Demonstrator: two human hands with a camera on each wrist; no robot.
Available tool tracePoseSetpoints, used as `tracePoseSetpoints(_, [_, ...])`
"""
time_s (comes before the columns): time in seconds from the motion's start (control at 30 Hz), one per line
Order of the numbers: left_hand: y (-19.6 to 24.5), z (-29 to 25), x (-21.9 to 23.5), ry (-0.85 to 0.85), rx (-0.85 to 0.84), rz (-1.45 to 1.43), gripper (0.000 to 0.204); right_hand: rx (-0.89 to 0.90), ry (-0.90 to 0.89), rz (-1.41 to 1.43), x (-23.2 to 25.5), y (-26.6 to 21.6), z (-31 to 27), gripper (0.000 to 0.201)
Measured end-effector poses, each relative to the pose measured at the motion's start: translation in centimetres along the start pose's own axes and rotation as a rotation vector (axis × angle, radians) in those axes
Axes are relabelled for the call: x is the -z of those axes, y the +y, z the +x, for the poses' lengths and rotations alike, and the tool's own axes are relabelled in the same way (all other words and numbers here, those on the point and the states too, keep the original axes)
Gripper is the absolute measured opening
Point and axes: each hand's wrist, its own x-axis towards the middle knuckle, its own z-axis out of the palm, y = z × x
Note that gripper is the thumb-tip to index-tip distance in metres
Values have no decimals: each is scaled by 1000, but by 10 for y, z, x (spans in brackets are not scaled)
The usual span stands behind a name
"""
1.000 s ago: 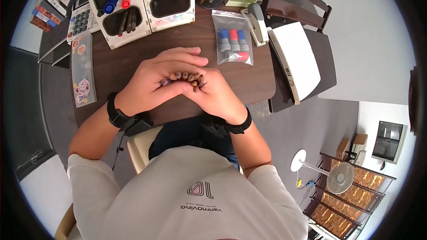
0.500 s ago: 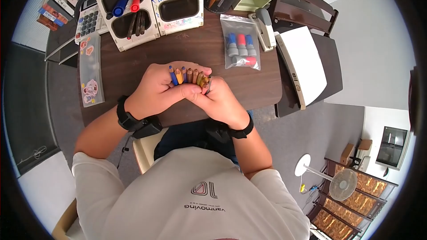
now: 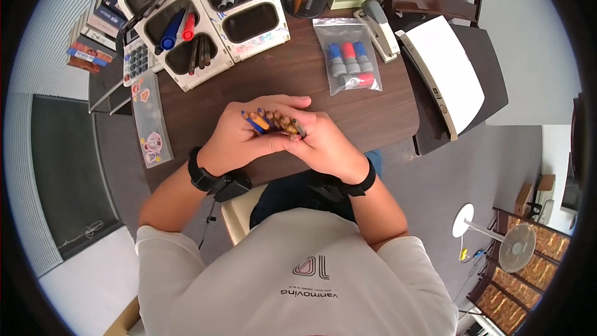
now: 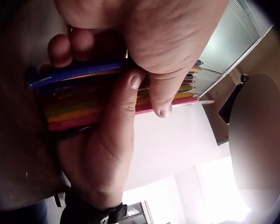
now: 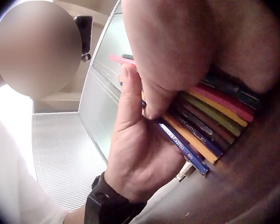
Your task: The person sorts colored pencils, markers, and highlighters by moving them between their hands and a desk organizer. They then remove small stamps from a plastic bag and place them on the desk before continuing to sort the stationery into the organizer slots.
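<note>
Both hands hold one bundle of coloured pencils [image 3: 260, 122] low over the front of the desk, sharpened tips toward the head. My left hand [image 3: 234, 143] grips the bundle from the left, and my right hand [image 3: 331, 146] from the right, thumbs meeting on the near side. In the right wrist view, the flat ends of the pencils [image 5: 224, 122] fan out in a row close over the desk: blue, orange, brown, green, yellow and pink. A blue pencil [image 4: 79, 74] lies along one edge in the left wrist view. Fingers hide the middle of the bundle.
A white organizer [image 3: 233, 56] with markers and dark pencils stands at the back left. Beside it is a black mesh cup [image 3: 306, 0] with scissors. A zip bag [image 3: 348, 56] of small bottles and a stapler [image 3: 380, 31] lie right; a stickered clear case [image 3: 149, 121] lies left.
The head view has shifted, so hands and desk sit further right. A second ago mostly tips showed end-on; the bundle has since tilted, showing more of the shafts. Both hands kept their hold.
</note>
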Motion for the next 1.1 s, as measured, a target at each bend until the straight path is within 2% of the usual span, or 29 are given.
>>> tracePoseSetpoints(0.13, [-13, -3, -3, 38, -118, 60, 25, -25, -40, -65, 3, 4, -4, 39])
tracePoseSetpoints(0.23, [-9, -6, -8, 90, -44, 42, 23, -47, -27, -73, 1, 5, -6, 39])
tracePoseSetpoints(0.33, [-8, -6, -11, 110, -40, 42, 25, -2, 5, -127, 0, 8, -7, 40])
tracePoseSetpoints(0.47, [-11, -4, -5, 56, -43, 28, 28, 16, 2, -101, 1, 5, -6, 39])
tracePoseSetpoints(0.53, [-10, 3, -5, 27, -137, -3, 33, 18, 1, -71, 1, 5, -6, 38])
tracePoseSetpoints(0.6, [-2, 10, -4, -10, -127, 44, 35, 35, -62, -108, 2, 9, -7, 35])
tracePoseSetpoints(0.67, [0, 8, -3, -43, -114, 93, 36, 69, -41, -80, 0, 7, -5, 34])
tracePoseSetpoints(0.73, [-2, 4, -1, -91, -20, 3, 28, 104, -17, -52, -2, 10, -3, 32])
tracePoseSetpoints(0.8, [-2, 3, -2, -84, -42, 29, 26, 242, 7, -94, -3, 19, -5, 32])
tracePoseSetpoints(0.87, [-4, 2, -3, -76, -71, 49, 25, 195, 40, -101, -4, 14, -4, 32])
tracePoseSetpoints(0.93, [-7, -1, -3, 15, 24, -59, 23, 149, 64, -112, -4, 7, -3, 32])
tracePoseSetpoints(0.97, [-10, -2, -3, 22, 20, -59, 23, 104, 82, -79, -4, 3, -2, 33])
tracePoseSetpoints(1.03, [-14, -3, -3, 305, 142, -546, 29, 65, 86, -49, -2, -4, -2, 35])
tracePoseSetpoints(1.1, [-13, 3, -1, 376, 183, -619, 32, -118, 115, -20, 2, -8, -4, 34])
